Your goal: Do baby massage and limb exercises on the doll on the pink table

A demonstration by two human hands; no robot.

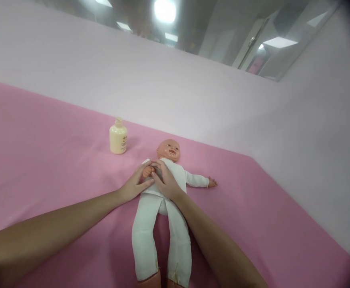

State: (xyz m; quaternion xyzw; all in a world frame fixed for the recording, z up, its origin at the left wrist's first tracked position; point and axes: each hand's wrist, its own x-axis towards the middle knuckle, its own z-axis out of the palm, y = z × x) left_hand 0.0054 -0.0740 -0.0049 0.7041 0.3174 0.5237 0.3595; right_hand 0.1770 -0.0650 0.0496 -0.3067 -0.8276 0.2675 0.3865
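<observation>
A baby doll (177, 176) in a white cloth top and trousers lies on its back on the pink surface, its head away from me. Over its chest, my left hand (134, 184) and my right hand (166, 182) meet, fingertips together at the top and thumbs lower down. Between them they enclose the doll's small hand (148, 171), which shows in the gap. Fingers of both hands curve around it; part of the doll's arm is hidden behind them. The doll's other arm (197, 179) stretches out to the right.
A cream-coloured bottle (118, 138) with dark print stands upright to the left of the doll's head. The pink padded surface (58, 160) ends against a white wall (163, 92). Higher up, a mirror or glass panel (187, 28) reflects ceiling lights.
</observation>
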